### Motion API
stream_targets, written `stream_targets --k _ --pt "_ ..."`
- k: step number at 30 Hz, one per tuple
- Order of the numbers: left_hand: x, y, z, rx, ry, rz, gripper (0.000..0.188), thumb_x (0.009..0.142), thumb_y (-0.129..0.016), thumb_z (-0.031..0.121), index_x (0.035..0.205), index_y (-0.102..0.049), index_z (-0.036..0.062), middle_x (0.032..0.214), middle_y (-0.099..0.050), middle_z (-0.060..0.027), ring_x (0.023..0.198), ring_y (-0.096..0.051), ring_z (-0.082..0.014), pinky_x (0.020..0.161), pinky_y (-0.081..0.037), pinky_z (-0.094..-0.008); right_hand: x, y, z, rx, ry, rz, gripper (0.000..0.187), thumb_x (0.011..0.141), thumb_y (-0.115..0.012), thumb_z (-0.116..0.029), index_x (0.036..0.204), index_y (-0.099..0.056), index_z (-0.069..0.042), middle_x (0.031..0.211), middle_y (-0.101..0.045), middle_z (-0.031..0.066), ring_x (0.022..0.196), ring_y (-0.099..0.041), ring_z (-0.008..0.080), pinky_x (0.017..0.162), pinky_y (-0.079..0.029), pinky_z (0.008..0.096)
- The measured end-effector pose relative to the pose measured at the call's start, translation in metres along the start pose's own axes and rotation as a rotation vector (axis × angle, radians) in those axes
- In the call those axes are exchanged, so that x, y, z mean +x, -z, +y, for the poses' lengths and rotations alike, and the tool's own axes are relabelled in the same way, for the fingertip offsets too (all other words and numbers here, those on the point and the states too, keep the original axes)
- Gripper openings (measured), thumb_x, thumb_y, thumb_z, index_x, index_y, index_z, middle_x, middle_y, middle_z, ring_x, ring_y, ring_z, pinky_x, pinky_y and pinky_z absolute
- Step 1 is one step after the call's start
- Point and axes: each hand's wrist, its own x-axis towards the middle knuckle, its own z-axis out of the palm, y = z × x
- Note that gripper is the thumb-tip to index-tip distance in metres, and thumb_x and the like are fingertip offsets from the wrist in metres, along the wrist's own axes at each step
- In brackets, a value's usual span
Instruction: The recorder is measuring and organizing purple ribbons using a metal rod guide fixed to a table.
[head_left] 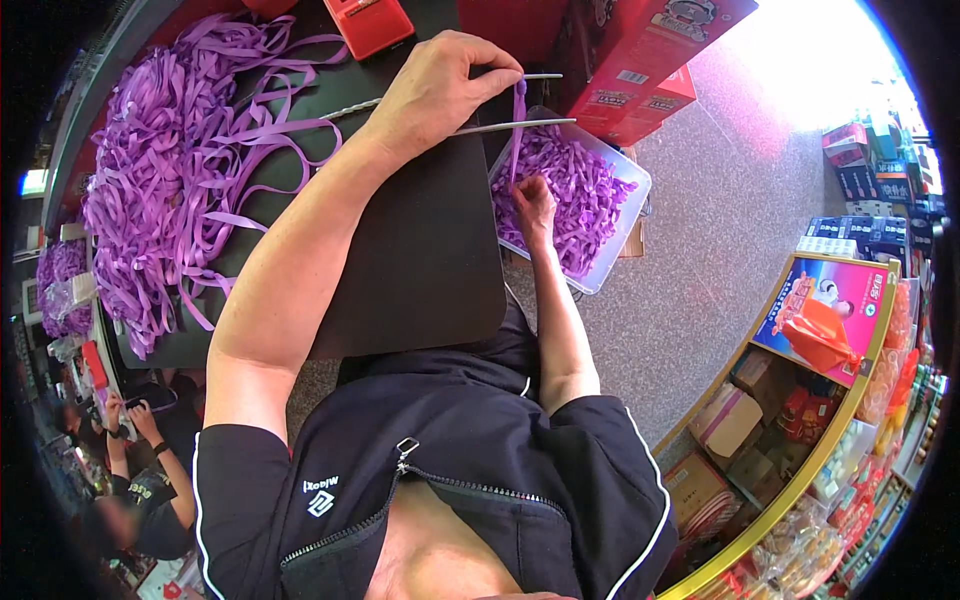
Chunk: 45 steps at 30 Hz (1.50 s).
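Observation:
My left hand (437, 88) reaches over the dark tabletop (420, 270), thumb and finger pinched on a purple ribbon (519, 125) at the upper of two thin metal rods (540, 123). From there the ribbon runs down across the lower rod. My right hand (536, 207) is closed on its lower stretch, just above a translucent plastic bin (640, 190) filled with short purple ribbon pieces (575, 200). A big tangled heap of long purple ribbons (160, 190) covers the left part of the table, with loose loops trailing toward my left forearm.
A red box-like object (368, 25) sits at the table's far edge. Red cartons (640, 80) stand beyond the bin on the speckled floor (690, 250). To the right is a gold-edged display counter (810, 480) holding boxes. Another person (150, 490) works at lower left.

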Motion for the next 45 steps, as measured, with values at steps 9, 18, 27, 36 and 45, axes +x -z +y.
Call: stream_targets --k 9,18,27,36,45 --pt "0.0 0.0 -0.009 0.11 -0.05 -0.002 0.023 0.087 -0.062 0.022 0.096 -0.068 0.0019 0.1 -0.066 -0.0103 0.098 -0.06 -0.0229 0.087 -0.044 -0.0324 -0.039 0.018 -0.02 -0.137 0.456 -0.04 0.013 0.082 -0.064 -0.003 0.095 -0.063 -0.004 0.097 -0.06 0.0112 0.088 -0.061 0.0277 0.072 -0.051 0.0339" --pt "0.007 0.0 -0.011 0.085 -0.083 -0.06 0.024 0.088 -0.059 0.021 0.098 -0.068 0.0005 0.113 -0.063 -0.0132 0.106 -0.059 -0.0251 0.09 -0.045 -0.0325 -0.09 0.039 -0.02 -0.037 0.355 -0.083 0.011 0.085 -0.064 -0.012 0.093 -0.066 -0.005 0.092 -0.058 0.0122 0.087 -0.059 0.0274 0.075 -0.047 0.0353" --pt "0.007 0.0 -0.01 0.154 -0.024 -0.002 0.031 0.083 -0.064 0.031 0.087 -0.07 0.0011 0.108 -0.065 -0.0113 0.098 -0.062 -0.0246 0.084 -0.047 -0.0323 -0.146 0.076 -0.057 0.011 0.363 -0.205 0.012 0.084 -0.064 -0.007 0.095 -0.065 -0.003 0.093 -0.057 0.0116 0.087 -0.057 0.0259 0.077 -0.046 0.0333" --pt "0.007 -0.003 -0.018 0.157 -0.009 0.036 0.032 0.081 -0.064 0.035 0.085 -0.07 0.004 0.106 -0.067 -0.0084 0.096 -0.062 -0.0245 0.084 -0.046 -0.0347 -0.183 0.112 -0.103 -0.06 0.328 -0.349 0.015 0.083 -0.064 -0.006 0.098 -0.064 -0.003 0.096 -0.056 0.0108 0.09 -0.057 0.0242 0.077 -0.046 0.0319" --pt "0.009 0.0 -0.021 0.179 -0.029 0.002 0.029 0.079 -0.062 0.033 0.088 -0.071 0.0072 0.116 -0.062 -0.0111 0.111 -0.055 -0.0266 0.092 -0.042 -0.0365 -0.19 0.105 -0.107 -0.06 0.339 -0.288 0.013 0.084 -0.064 -0.006 0.096 -0.065 -0.002 0.097 -0.057 0.0109 0.091 -0.058 0.0243 0.077 -0.046 0.0316"
